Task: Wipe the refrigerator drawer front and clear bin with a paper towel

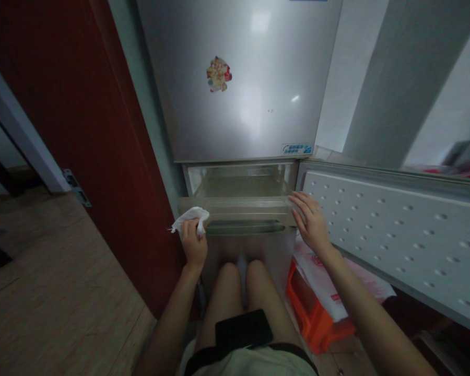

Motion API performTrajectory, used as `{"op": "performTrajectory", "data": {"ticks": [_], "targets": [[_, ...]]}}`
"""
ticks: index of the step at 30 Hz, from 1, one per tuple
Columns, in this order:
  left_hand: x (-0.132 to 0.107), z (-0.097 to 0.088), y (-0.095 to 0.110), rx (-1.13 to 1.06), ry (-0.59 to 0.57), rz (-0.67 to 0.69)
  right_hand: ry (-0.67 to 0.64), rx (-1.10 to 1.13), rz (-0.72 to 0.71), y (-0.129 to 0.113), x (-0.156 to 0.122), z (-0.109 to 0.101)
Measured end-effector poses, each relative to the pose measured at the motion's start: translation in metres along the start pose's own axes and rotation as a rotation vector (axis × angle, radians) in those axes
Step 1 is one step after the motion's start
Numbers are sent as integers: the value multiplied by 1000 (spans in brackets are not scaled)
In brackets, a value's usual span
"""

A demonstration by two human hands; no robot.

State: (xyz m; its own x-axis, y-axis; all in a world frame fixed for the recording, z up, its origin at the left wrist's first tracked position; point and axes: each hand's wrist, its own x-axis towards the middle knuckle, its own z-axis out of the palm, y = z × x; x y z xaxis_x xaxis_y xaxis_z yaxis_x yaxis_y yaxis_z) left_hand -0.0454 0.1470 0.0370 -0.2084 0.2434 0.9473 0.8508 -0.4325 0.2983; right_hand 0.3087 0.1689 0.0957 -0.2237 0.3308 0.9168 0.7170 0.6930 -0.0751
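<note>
A refrigerator drawer (pixel 243 206) is pulled partway out beneath the fridge's silver upper door (pixel 250 68). My left hand (pixel 194 243) is closed on a crumpled white cloth (pixel 194 214), at the left end of the drawer front. On the other side, my right hand (pixel 312 222) grips the drawer's right end, fingers at its top edge and thumb lower on the front. Whatever lies deep inside the drawer is hard to make out. The lower fridge door (pixel 395 230) stands swung out to the right, its dimpled white inner face showing.
A reddish-brown wooden door (pixel 102 130) stands close on the left. Under the open fridge door is an orange plastic stool (pixel 311 318) with a white and pink plastic bag (pixel 337 284) on it. A black phone (pixel 243 331) lies on my lap.
</note>
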Motion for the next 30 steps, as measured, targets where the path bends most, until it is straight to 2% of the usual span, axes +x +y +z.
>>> {"op": "performTrajectory", "data": {"ticks": [4,6,10,14,22,25,30], "targets": [[-17,0,-11,-45,-137,94,-8,-2,0,1,-1,0],[-17,-4,-19,-53,-149,100,-16,-6,1,2,-1,0],[-1,-11,-27,-20,-7,6,-22,-8,7,3,-2,0],[11,-11,-20,3,112,-92,-7,-5,6,2,-2,0],[-16,-4,-15,-68,-81,52,0,-28,-19,2,-1,1],[-12,-5,-15,-70,-51,57,-4,-34,-25,3,-1,0],[19,-10,-8,-28,98,-26,-8,-28,-30,4,-2,0]]}}
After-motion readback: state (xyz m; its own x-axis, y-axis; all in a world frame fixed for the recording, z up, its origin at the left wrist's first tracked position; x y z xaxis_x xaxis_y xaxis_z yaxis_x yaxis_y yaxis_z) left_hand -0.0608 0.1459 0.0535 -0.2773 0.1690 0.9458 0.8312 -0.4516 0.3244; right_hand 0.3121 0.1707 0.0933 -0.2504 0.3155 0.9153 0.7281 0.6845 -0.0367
